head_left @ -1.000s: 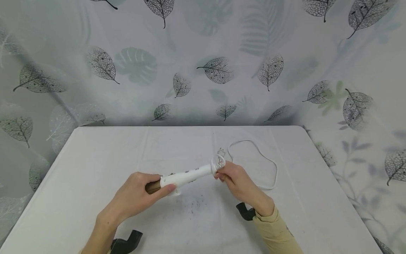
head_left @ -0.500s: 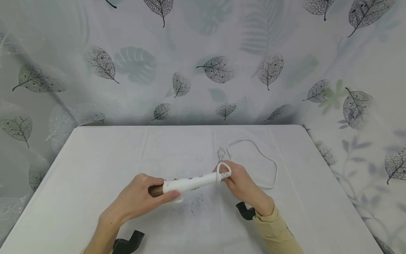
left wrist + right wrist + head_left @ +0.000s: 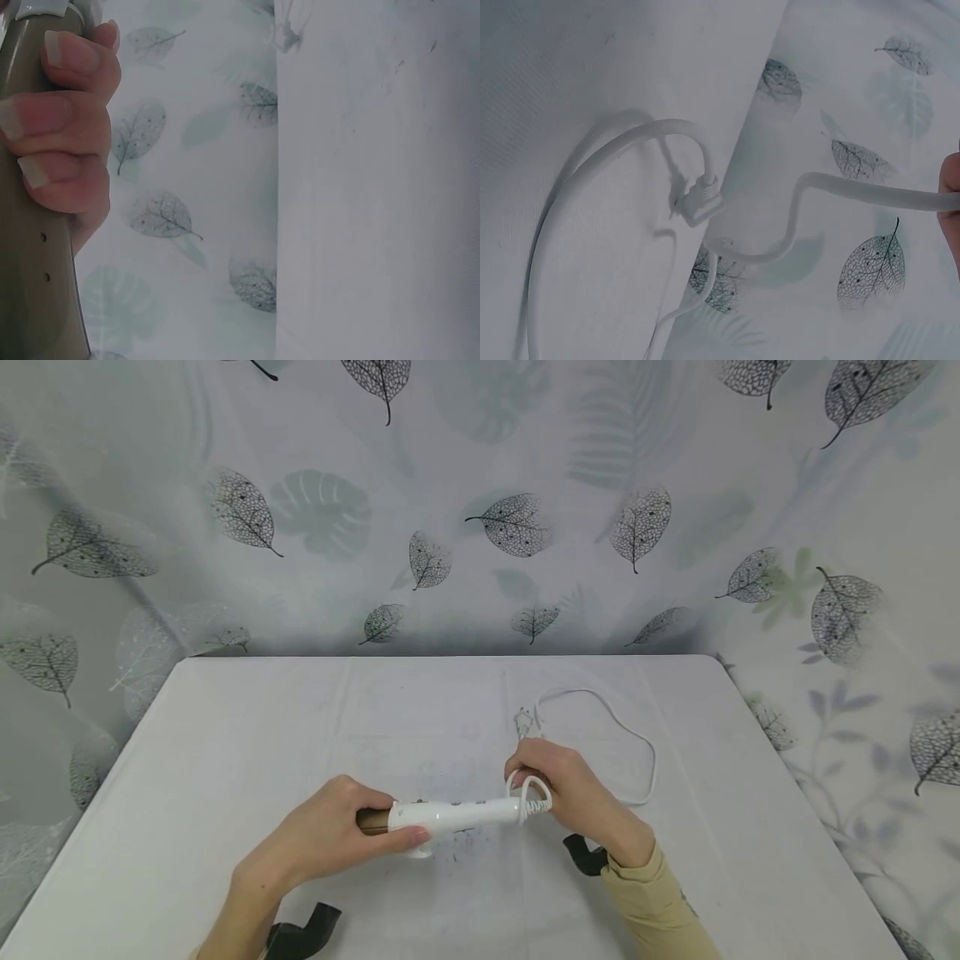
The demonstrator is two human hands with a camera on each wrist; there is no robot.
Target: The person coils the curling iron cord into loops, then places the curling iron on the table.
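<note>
A hair straightener [image 3: 468, 814] with a white handle and a brown body lies nearly level above the table, handle end to the right. My left hand [image 3: 330, 827] grips it where brown meets white, the thumb along the handle. In the left wrist view, curled fingers [image 3: 71, 120] wrap the brown body [image 3: 37, 307], which has two small holes. At the handle's cord end, my right hand [image 3: 566, 789] pinches the white cord [image 3: 877, 193], which loops around there. The plug [image 3: 701, 204] lies beyond the right hand.
The rest of the cord [image 3: 651, 760] curves across the white-covered table [image 3: 262, 718] at the right. A leaf-patterned curtain [image 3: 450, 460] hangs behind the table. Black bent pieces [image 3: 303, 935] sit at both wrists.
The handle's cord end has swung down toward me, so the straightener is more level. A cord loop now shows at its end. My right hand stays on the cord.
</note>
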